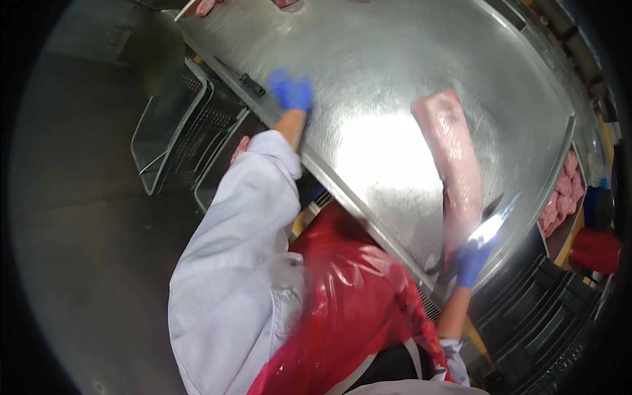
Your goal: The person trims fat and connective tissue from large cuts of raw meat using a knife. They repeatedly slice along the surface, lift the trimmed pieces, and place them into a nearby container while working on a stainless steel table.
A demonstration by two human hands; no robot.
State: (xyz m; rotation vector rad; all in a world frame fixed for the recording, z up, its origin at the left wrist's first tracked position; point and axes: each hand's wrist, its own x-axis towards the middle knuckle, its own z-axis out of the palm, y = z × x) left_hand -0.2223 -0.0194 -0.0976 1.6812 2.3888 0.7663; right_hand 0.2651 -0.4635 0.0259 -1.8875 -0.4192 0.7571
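A long pale-pink slab of meat (453, 151) lies lengthwise on the steel table (368, 59), toward its right side. My right hand (475, 258), in a blue glove, is closed around a knife (490, 227) beside the near end of the meat. The blade shines and points up and to the right; the handle is hidden in my grip. At the table's left edge is my blue-gloved left hand (291, 91), empty, its fingers apart though slightly blurred. Just left of it, a second knife with a black handle (252, 84) rests along the edge.
Grey perforated crates (172, 135) stand on the floor to the left. Several pieces of meat (564, 194) fill a container beyond the table's right edge. Black stacked crates (536, 316) stand at the lower right. Small meat pieces (284, 2) lie at the table's far edge.
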